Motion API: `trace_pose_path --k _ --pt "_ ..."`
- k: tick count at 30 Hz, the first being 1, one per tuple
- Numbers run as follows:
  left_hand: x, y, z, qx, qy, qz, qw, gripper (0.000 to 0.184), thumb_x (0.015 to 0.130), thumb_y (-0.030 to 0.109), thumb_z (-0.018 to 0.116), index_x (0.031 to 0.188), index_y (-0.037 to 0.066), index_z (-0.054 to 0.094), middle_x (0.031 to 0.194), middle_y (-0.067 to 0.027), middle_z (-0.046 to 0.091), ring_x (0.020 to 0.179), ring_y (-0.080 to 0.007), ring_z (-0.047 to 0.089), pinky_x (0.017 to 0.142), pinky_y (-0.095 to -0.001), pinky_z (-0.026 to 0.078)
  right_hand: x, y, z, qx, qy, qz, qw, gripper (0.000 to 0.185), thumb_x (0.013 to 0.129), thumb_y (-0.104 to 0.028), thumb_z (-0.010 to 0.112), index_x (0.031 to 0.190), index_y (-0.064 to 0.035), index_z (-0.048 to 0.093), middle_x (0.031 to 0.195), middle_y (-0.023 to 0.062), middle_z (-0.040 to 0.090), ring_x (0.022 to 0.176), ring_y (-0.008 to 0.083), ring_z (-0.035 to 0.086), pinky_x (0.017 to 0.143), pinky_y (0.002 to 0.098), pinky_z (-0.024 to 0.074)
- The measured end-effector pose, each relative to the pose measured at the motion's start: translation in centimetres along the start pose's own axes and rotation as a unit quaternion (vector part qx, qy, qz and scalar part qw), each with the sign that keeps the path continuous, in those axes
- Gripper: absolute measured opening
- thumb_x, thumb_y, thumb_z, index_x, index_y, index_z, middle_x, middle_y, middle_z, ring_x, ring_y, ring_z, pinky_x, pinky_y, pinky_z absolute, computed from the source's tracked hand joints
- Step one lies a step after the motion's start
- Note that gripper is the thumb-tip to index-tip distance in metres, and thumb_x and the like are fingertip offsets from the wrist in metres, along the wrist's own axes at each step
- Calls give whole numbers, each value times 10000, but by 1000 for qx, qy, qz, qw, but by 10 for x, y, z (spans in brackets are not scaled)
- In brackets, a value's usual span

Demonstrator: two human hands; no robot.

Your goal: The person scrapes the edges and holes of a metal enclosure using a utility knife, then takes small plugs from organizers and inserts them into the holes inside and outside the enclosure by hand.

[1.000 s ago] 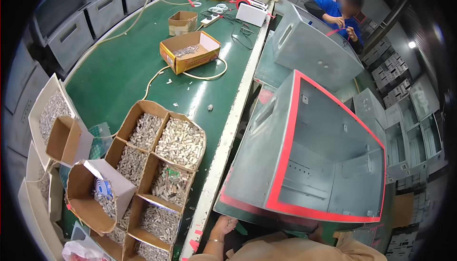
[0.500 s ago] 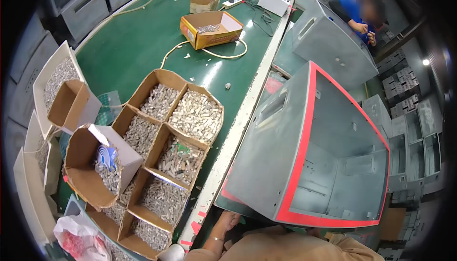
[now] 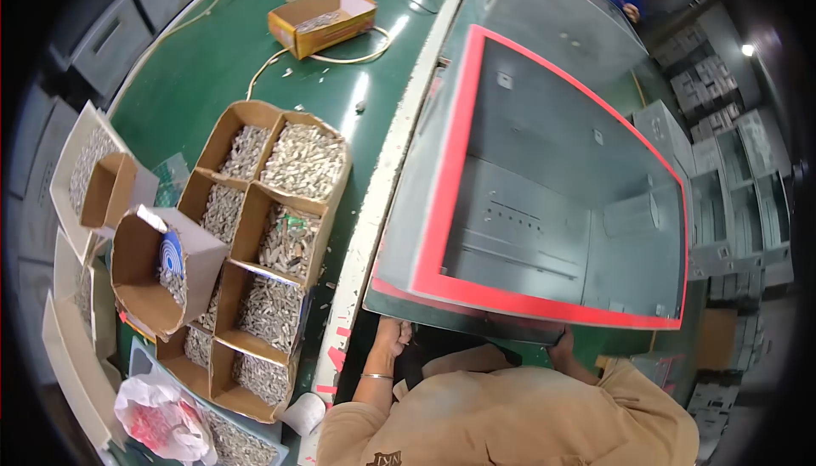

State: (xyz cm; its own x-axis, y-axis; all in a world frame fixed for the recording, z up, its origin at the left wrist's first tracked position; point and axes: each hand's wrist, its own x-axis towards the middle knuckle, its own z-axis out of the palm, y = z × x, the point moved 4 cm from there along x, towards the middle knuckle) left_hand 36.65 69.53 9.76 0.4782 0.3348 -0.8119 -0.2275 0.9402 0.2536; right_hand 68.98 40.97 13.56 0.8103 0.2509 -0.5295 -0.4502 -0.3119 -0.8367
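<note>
Green table [image 3: 195, 75] fills much of the left side. Just beside it, a big grey metal box [image 3: 544, 211] with a red rim sits in front of the person. On the table is a brown cardboard tray [image 3: 229, 306] full of small bits [image 3: 304, 160]. The left hand [image 3: 393, 336] is curled at the metal box's near edge, by its left corner. The right hand [image 3: 561, 349] is farther along that edge, partly hidden. I can't tell if either grips it.

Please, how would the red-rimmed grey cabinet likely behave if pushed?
The grey cabinet should be stiff, since it looks like sheet metal. Being hollow, it is probably lighter than its bulk suggests. Its broad, flat walls make rolling unlikely.
</note>
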Motion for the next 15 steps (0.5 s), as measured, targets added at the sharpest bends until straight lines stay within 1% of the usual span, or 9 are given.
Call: trace_pose_path --k 1,3,4,7,8,10,12,13,15 --pt "-6 -1 3 -8 4 9 1000 80 777 62 388 711 101 412 506 1 354 342 -70 303 269 -174 207 16 20 -7 239 19 69 968 377 809 -311 470 1074 -43 461 1020 113 522 964 229 495 802 368 431" --pt "-6 0 9 -5 0 28 1000 83 807 103 373 733 105 411 522 4 371 352 -75 315 274 -176 210 33 37 -21 234 23 57 970 359 829 -318 436 1051 -39 484 1008 107 533 944 227 504 794 375 429" --pt "-5 -2 10 -20 24 30 999 95 819 124 373 733 107 411 520 6 365 352 -74 314 275 -174 214 35 43 -26 232 26 50 971 356 839 -321 420 1039 -37 495 1002 104 539 935 227 508 790 379 428" --pt "-5 1 17 -51 79 36 995 152 854 194 373 731 113 409 514 16 346 352 -68 306 277 -166 225 37 46 -24 197 -22 -35 979 367 870 -315 367 1079 -34 476 1005 94 539 902 218 519 793 372 424" --pt "-7 4 19 -47 86 35 995 177 865 223 372 728 116 408 513 21 338 351 -65 301 278 -163 228 39 47 -20 200 -10 -74 977 370 870 -320 371 1066 -28 486 988 88 545 883 205 522 778 354 423" --pt "3 2 13 -58 47 27 997 166 864 223 382 745 116 423 522 22 340 358 -62 298 282 -162 223 36 56 -20 195 20 -142 970 379 872 -329 377 1042 -15 505 955 76 558 847 178 527 748 318 421" --pt "13 1 6 -75 28 13 997 157 863 218 388 753 114 431 526 22 344 363 -61 300 284 -164 223 26 37 -11 72 125 -141 979 383 881 -327 364 1031 -7 514 934 69 559 820 151 511 731 293 412" --pt "13 2 7 -50 46 12 998 154 860 205 395 744 112 433 527 20 350 361 -62 297 285 -167 223 18 26 -7 6 174 -136 975 386 886 -326 358 1025 -3 519 924 65 560 806 138 502 723 280 407" --pt "14 5 9 -46 54 27 997 158 859 202 397 733 114 431 522 20 351 355 -61 290 285 -168 224 21 32 -8 14 184 -119 975 390 892 -323 352 1016 5 523 905 60 559 794 124 486 721 269 397"
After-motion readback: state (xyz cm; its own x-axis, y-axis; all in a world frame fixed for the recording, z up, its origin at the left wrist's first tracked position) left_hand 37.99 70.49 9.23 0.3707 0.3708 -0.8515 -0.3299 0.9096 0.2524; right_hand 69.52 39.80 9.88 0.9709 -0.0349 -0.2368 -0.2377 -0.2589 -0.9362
